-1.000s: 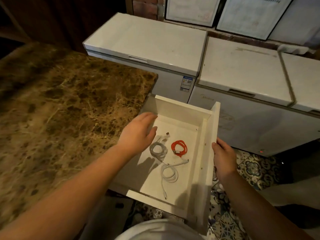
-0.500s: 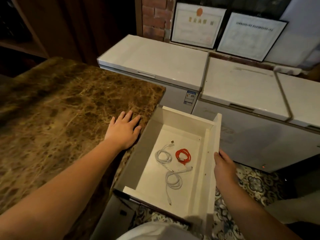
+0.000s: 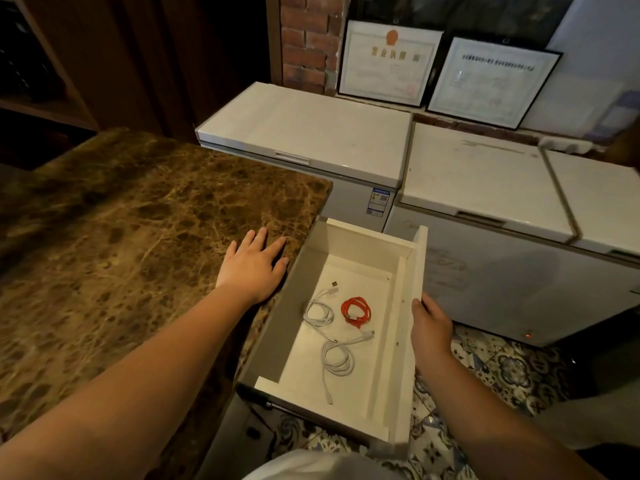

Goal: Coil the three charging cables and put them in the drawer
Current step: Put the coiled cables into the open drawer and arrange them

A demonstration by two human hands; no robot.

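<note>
Inside the open drawer (image 3: 410,289) I see all three cables lying coiled on its white floor. The red cable (image 3: 356,311) sits as a tight ring toward the right side. Just to its left lies a white cable (image 3: 318,311), loosely looped, with its plug end reaching up toward the far wall; a small dark plug tip sits just past it. A second white cable (image 3: 338,362) lies nearer to me, its coil loose, one end stretched up toward the red ring and the other trailing toward the near wall. The coils look close together, and I cannot tell whether they touch.

My right hand (image 3: 431,327) is on the drawer's front panel, thumb on its inner face and the fingers out of sight behind the panel, so it seems to grip the panel. My left hand (image 3: 254,268) lies flat on the brown marble counter (image 3: 121,237), fingers straight and spread, holding nothing, just beside the drawer's left wall.

Beyond the drawer stand white chest freezers (image 3: 304,133) side by side. Behind them two framed certificates (image 3: 389,62) lean against a brick wall (image 3: 303,39). Patterned floor tiles (image 3: 502,372) show below and to the right of the drawer.
</note>
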